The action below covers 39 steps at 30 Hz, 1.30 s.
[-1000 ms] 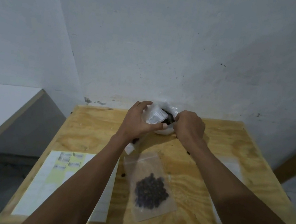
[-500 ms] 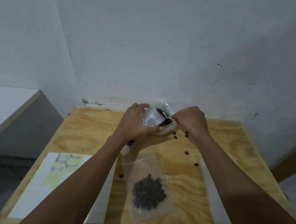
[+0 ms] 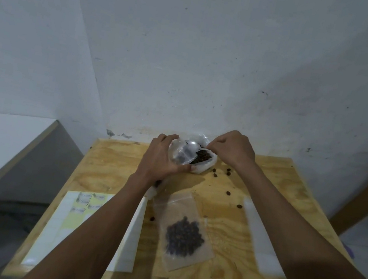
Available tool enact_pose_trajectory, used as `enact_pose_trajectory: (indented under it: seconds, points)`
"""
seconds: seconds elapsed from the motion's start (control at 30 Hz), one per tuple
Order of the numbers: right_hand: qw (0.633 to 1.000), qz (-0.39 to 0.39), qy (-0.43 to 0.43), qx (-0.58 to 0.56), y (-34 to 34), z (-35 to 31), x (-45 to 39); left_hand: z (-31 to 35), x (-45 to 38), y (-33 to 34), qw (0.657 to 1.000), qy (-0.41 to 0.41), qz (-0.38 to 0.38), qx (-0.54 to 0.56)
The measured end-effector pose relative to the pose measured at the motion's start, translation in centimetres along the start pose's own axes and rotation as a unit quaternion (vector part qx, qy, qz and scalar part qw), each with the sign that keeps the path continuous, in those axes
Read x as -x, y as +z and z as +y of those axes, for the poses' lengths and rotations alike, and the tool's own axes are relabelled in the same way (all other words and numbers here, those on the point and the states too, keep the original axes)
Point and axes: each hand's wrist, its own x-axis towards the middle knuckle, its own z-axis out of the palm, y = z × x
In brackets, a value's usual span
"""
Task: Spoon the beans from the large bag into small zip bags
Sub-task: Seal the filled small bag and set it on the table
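The left hand (image 3: 162, 160) grips a small zip bag (image 3: 182, 154), while the right hand (image 3: 234, 148) pinches the large bag (image 3: 205, 164).

loose beans (image 3: 228, 193) scatter bare plywood right of filled zip bag (image 3: 183, 235)

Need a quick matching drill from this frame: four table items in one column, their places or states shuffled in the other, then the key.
Things
1. flat clear zip bag of dark beans
2. white sticker sheet with yellow patch
3. loose dark beans
4. crumpled clear large bag

Places or states
A. scattered on bare plywood, right of centre
B. held between both hands at the table's far edge
C. lying flat mid-table, untouched
D. near-left part of the table, partly under the left forearm

Pairs: 1-C, 2-D, 3-A, 4-B
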Motion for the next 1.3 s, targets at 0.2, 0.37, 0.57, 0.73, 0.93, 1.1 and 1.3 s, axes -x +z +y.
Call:
enact_pose_trajectory:
  seconds: [0.2, 0.37, 0.57, 0.73, 0.93, 1.1, 1.3]
  points:
    - [0.997, 0.075, 0.028, -0.002, -0.4, 0.6, 0.0, 0.2, 0.2, -0.7, 1.000, -0.002, 0.019, 0.007]
    - [0.995, 0.066, 0.067, 0.025, 0.1, 1.4, 0.4, 0.5, 0.4, -1.0, 0.999, 0.007, 0.046, 0.024]
    - [0.996, 0.029, 0.074, 0.042, 3.2, 1.6, 1.0, 0.9, 1.3, -1.1, 0.993, 0.013, 0.099, 0.056]
    - [0.996, -0.003, 0.029, 0.088, 4.3, 0.8, 1.1, 0.6, 1.9, -1.0, 0.993, 0.005, 0.103, 0.058]
    - [0.961, -0.043, -0.057, -0.266, 1.4, -2.2, 2.7, 1.0, 1.8, -1.3, 0.991, -0.006, 0.119, 0.056]
    - [0.938, -0.158, -0.107, -0.290, -1.1, -5.0, 4.7, 2.7, 2.0, -2.4, 0.988, -0.022, 0.137, 0.074]
    - [0.972, -0.002, -0.100, -0.213, -2.0, -5.8, 5.9, 5.7, 3.0, -4.8, 0.985, 0.007, 0.107, 0.132]
